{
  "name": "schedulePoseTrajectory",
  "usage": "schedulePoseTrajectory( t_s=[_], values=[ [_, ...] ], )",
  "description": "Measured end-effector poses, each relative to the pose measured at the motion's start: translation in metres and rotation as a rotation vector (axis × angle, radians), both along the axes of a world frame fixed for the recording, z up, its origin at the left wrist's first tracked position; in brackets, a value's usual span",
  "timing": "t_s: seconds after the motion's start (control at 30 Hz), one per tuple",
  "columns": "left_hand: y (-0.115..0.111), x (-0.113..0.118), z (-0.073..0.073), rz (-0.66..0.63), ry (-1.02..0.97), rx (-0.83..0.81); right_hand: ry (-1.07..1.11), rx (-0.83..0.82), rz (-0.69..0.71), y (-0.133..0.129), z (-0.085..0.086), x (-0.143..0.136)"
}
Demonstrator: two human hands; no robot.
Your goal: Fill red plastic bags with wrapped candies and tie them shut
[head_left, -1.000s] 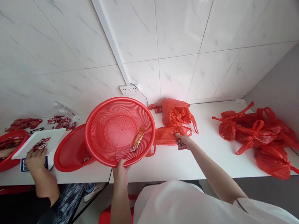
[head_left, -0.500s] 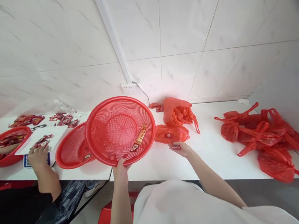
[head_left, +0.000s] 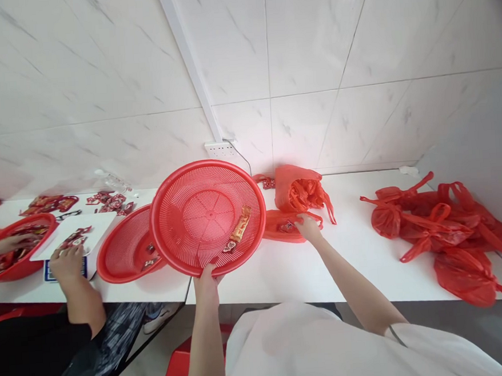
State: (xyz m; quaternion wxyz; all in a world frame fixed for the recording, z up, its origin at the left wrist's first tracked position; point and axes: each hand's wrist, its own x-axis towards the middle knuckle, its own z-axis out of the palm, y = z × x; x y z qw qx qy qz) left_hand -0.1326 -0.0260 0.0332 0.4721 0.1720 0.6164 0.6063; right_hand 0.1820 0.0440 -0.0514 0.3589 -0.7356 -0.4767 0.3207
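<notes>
The left hand point(head_left: 205, 277) is pinching the near rim of the red basket point(head_left: 184, 215), with the thumb above the rim; its forearm comes up from below. The basket is tilted towards the person, and a gold packet point(head_left: 240, 226) lies inside. The right arm point(head_left: 352, 278) stretches forward and inward, and the right hand point(head_left: 309, 227) is at the opening of the flat red bag point(head_left: 275, 232) on the tabletop point(head_left: 249, 280). I cannot tell if its grip is closed. A small packet point(head_left: 287, 226) is beside its fingers.
</notes>
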Motion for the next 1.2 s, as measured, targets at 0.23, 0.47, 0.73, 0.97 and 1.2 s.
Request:
schedulePoseTrajectory(
  t_s=[0.23, 0.47, 0.73, 0.97, 1.2],
  values=[
    [-0.01, 0.025, -0.001, -0.11, 0.023, -0.09, -0.19, 0.371, 0.563, -0.017, 0.044, -0.068],
    [-0.027, 0.063, -0.002, -0.227, -0.115, -0.089, -0.193, 0.204, 1.027, -0.053, 0.048, -0.111],
    [-0.029, 0.038, -0.009, -0.153, -0.128, -0.161, -0.231, 0.27, 1.066, -0.075, 0.033, -0.102],
    [-0.025, 0.028, -0.008, -0.145, -0.099, -0.164, 0.04, 0.328, 1.054, -0.066, 0.041, -0.087],
    [-0.016, 0.008, -0.014, -0.046, 0.064, -0.201, 0.743, 0.075, 0.546, -0.066, 0.018, -0.063]
  ],
)
